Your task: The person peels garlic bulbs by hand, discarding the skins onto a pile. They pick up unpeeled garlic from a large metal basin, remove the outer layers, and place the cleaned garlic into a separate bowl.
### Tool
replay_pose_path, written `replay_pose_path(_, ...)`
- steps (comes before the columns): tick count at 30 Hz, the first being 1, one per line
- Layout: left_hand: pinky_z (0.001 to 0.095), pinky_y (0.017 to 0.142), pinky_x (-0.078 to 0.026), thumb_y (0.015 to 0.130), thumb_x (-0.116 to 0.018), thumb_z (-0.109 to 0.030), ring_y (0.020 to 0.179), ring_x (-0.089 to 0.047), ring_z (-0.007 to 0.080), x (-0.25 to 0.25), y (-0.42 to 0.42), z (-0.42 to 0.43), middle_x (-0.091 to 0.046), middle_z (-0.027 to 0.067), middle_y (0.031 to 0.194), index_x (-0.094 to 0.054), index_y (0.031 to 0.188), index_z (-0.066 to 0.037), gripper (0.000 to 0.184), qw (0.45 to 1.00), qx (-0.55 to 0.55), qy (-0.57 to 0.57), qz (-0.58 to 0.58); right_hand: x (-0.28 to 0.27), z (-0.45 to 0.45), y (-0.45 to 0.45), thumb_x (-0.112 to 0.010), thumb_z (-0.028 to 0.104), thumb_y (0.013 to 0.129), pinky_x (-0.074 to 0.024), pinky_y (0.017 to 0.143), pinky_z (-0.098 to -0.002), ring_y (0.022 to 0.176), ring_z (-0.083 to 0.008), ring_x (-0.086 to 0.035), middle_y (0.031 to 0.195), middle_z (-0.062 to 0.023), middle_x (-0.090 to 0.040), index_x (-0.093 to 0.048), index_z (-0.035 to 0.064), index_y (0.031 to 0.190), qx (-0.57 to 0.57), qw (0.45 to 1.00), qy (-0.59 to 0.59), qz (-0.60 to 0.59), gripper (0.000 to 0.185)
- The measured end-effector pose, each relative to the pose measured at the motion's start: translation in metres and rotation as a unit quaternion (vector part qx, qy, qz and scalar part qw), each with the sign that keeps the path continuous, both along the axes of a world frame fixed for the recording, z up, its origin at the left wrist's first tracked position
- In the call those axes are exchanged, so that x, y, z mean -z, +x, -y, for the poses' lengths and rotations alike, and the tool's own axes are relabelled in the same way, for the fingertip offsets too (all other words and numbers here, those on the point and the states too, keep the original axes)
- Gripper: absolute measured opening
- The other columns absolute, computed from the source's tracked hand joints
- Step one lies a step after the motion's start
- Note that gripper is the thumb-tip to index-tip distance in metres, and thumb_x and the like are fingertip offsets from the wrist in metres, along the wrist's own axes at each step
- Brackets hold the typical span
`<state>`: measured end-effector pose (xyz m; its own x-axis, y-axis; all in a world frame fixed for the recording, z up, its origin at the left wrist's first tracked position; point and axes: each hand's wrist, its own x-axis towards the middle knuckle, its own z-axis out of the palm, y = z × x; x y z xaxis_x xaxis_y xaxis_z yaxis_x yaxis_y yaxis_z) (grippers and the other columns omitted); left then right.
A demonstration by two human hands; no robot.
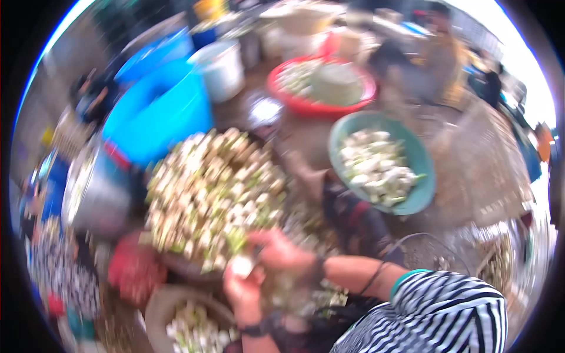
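Note:
My left hand (243, 296) is closed around a round white bulb (242, 266), which looks like an onion. Close beside it, my right hand (281, 254) has its fingers curled near the bulb's top. Whatever it grips is blurred. Both hands are at the front edge of a large heap of bulbs (212, 194), pale and brownish with green stubs. Below my left hand, a wide basin (156, 309) contains white bulbs. To the right, a teal tub (425, 176) holds more whitish bulbs with some green.
A red basin (282, 101) with bulbs and a pale bowl lies farther back. Blue tubs (159, 117), a white bucket (220, 70) and a metal pot (97, 188) stand at left. A red bundle (135, 267) sits near the heap. People are at work at the edges of view.

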<state>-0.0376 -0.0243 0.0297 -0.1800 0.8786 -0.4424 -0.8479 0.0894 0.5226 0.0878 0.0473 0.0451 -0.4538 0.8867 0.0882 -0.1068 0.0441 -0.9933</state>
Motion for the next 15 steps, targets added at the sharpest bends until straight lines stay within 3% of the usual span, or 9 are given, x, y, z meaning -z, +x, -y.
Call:
replay_pose_path(3, 0.0226, 0.031, -0.030, 0.085, -0.044, -0.061, 0.036, -0.040, 0.0109, -0.006, 0.001, -0.003, -0.051, 0.0005, 0.059, -0.054, 0.097, -0.011, 0.053, 0.998, 0.024, -0.014, -0.051, 0.017, -0.008, -0.013, -0.052, 0.001, 0.078, -0.0474, 0.059, -0.0270, 0.072, -0.0091, -0.055, 0.074, -0.0023, -0.059, -0.064, 0.0008, 0.090, 0.018, 0.995, 0.069, -0.076, 0.017)
replay_pose_path(5, 0.0276, 0.042, -0.038, 0.087, -0.046, -0.051, 0.053, -0.048, 0.0167, -0.004, -0.007, -0.006, -0.056, 0.0060, 0.076, -0.053, 0.107, -0.007, 0.048, 0.988, 0.109, 0.107, 0.025, -0.003, -0.003, -0.009, -0.052, 0.007, 0.086, -0.0471, 0.050, -0.0227, 0.063, -0.0059, -0.055, 0.073, -0.0020, -0.060, -0.065, 0.0011, 0.091, -0.035, 0.969, -0.216, -0.117, 0.015)
replay_pose_path(6, 0.0301, 0.047, -0.043, 0.089, -0.048, -0.045, 0.061, -0.052, 0.0196, -0.005, -0.010, -0.008, -0.058, 0.0088, 0.084, -0.052, 0.112, -0.005, 0.047, 0.973, 0.156, 0.162, 0.060, -0.003, -0.004, -0.009, -0.052, 0.005, 0.084, -0.0482, 0.052, -0.0246, 0.064, -0.0084, -0.057, 0.073, -0.0032, -0.061, -0.065, 0.0007, 0.091, -0.019, 0.969, -0.219, -0.115, 0.015)
replay_pose_path(7, 0.0372, 0.061, -0.050, 0.090, -0.056, -0.028, 0.083, -0.060, 0.0272, -0.007, -0.017, -0.013, -0.061, 0.0143, 0.102, -0.052, 0.119, -0.001, 0.040, 0.878, 0.282, 0.271, 0.277, -0.002, -0.003, -0.010, -0.053, 0.003, 0.082, -0.0493, 0.055, -0.0265, 0.065, -0.0109, -0.059, 0.074, -0.0044, -0.062, -0.065, 0.0003, 0.092, -0.007, 0.968, -0.223, -0.113, 0.016)
replay_pose_path(9, 0.0292, 0.047, -0.045, 0.089, -0.050, -0.045, 0.063, -0.056, 0.0189, -0.001, -0.005, -0.018, -0.060, 0.0082, 0.087, -0.052, 0.111, -0.006, 0.045, 0.996, 0.091, -0.005, -0.001, 0.001, -0.003, -0.006, -0.053, 0.000, 0.078, -0.0501, 0.059, -0.0292, 0.067, -0.0141, -0.060, 0.076, -0.0066, -0.064, -0.065, 0.0004, 0.093, 0.048, 0.993, -0.096, -0.053, 0.019)
replay_pose_path(10, 0.0252, 0.040, -0.043, 0.088, -0.046, -0.053, 0.052, -0.053, 0.0147, 0.001, 0.002, -0.018, -0.059, 0.0052, 0.079, -0.052, 0.108, -0.008, 0.049, 0.979, -0.013, -0.145, -0.145, 0.003, -0.003, -0.003, -0.053, -0.001, 0.076, -0.0505, 0.061, -0.0305, 0.069, -0.0156, -0.061, 0.077, -0.0078, -0.065, -0.065, 0.0005, 0.093, 0.076, 0.996, -0.033, -0.023, 0.021)
replay_pose_path(13, 0.0364, 0.061, -0.050, 0.092, -0.055, -0.025, 0.081, -0.060, 0.0255, -0.004, 0.017, -0.001, -0.062, 0.0122, 0.097, -0.058, 0.108, 0.002, 0.032, 0.948, 0.022, -0.032, -0.316, 0.004, -0.003, 0.011, -0.051, -0.003, 0.071, -0.0504, 0.067, -0.0323, 0.071, -0.0178, -0.062, 0.080, -0.0104, -0.067, -0.065, 0.0012, 0.097, 0.043, 0.979, 0.115, 0.160, 0.030)
replay_pose_path(14, 0.0373, 0.062, -0.049, 0.092, -0.054, -0.025, 0.079, -0.059, 0.0240, -0.003, 0.024, -0.001, -0.063, 0.0110, 0.093, -0.061, 0.102, 0.003, 0.030, 0.919, 0.023, -0.016, -0.394, 0.011, -0.002, 0.011, -0.052, 0.000, 0.071, -0.0501, 0.064, -0.0337, 0.070, -0.0177, -0.062, 0.077, -0.0092, -0.066, -0.066, 0.0026, 0.099, 0.027, 0.989, 0.095, 0.112, 0.030)
replay_pose_path(15, 0.0341, 0.058, -0.049, 0.090, -0.055, -0.030, 0.075, -0.059, 0.0221, 0.000, 0.022, -0.001, -0.062, 0.0093, 0.093, -0.058, 0.106, -0.001, 0.033, 0.933, 0.022, 0.010, -0.360, 0.018, -0.003, 0.008, -0.052, 0.001, 0.072, -0.0499, 0.062, -0.0336, 0.069, -0.0181, -0.061, 0.076, -0.0088, -0.066, -0.066, 0.0022, 0.099, 0.035, 0.997, 0.003, 0.062, 0.030)
